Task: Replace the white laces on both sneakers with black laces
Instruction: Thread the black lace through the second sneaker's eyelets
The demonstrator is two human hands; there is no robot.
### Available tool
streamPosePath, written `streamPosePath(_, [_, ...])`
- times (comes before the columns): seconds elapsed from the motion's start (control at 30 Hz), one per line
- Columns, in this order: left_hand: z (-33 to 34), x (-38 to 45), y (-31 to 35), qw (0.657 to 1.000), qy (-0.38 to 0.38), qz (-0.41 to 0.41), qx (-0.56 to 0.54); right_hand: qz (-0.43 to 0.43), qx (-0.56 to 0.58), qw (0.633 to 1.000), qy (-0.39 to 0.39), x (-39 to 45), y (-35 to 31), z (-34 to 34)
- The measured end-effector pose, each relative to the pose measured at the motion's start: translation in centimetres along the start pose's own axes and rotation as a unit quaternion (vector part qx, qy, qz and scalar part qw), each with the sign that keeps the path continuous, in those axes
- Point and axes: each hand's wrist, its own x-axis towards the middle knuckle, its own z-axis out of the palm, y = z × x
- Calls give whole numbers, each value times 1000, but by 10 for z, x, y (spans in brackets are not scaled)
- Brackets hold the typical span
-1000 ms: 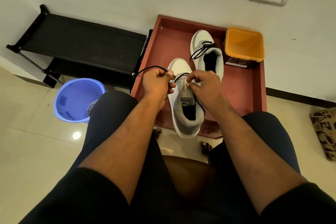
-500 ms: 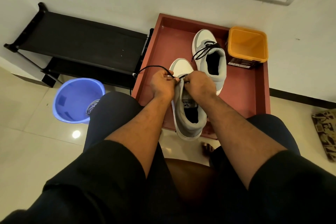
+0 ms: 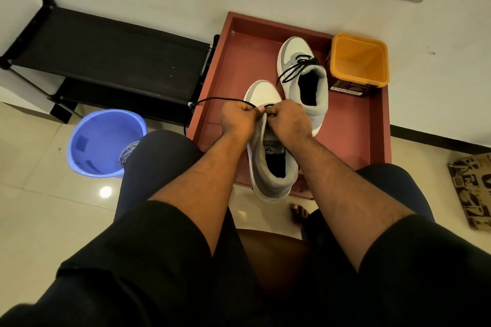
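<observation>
Two grey-and-white sneakers stand on a low red tray table (image 3: 353,125). The near sneaker (image 3: 268,164) is tilted onto its left side at the table's front edge. My left hand (image 3: 239,121) and my right hand (image 3: 289,121) meet over its eyelets, both pinching a black lace (image 3: 212,99) whose free end loops left off the table edge. The eyelets themselves are hidden by my fingers. The far sneaker (image 3: 305,79) stands upright with a black lace (image 3: 297,68) threaded and loose at its top.
An orange square tub (image 3: 360,60) sits at the table's back right corner. A black shoe rack (image 3: 106,61) stands to the left against the wall. A blue bucket (image 3: 103,141) is on the floor by my left knee. A patterned mat (image 3: 473,191) lies far right.
My hands have come together over the near sneaker's eyelets, and the sneaker has tipped onto its left side. My arms and head have leaned further forward.
</observation>
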Motion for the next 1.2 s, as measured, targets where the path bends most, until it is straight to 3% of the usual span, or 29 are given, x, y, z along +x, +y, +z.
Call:
streamPosePath(0.3, [-7,-9,12,998,-50,-31,-5,50,67,996,-1,2,-1,7])
streamPosePath(0.5, [-9,-17,17,996,-61,-58,-32,76,148,985,-41,7,2,3])
streamPosePath(0.6, [-19,-30,26,986,-133,-98,10,78,130,987,-56,8,1,4])
streamPosePath(0.7, [-32,-50,25,975,-200,-53,86,88,96,990,-47,6,-1,7])
streamPosePath(0.8, [-36,-61,19,976,-161,1,144,76,68,993,-56,7,-1,5])
streamPosePath(1.0, [-40,-64,16,996,-69,-41,33,-45,-33,996,-70,-41,4,-31])
streamPosePath(1.2, [-38,-72,15,998,-39,-16,51,-150,34,960,-233,-170,20,-41])
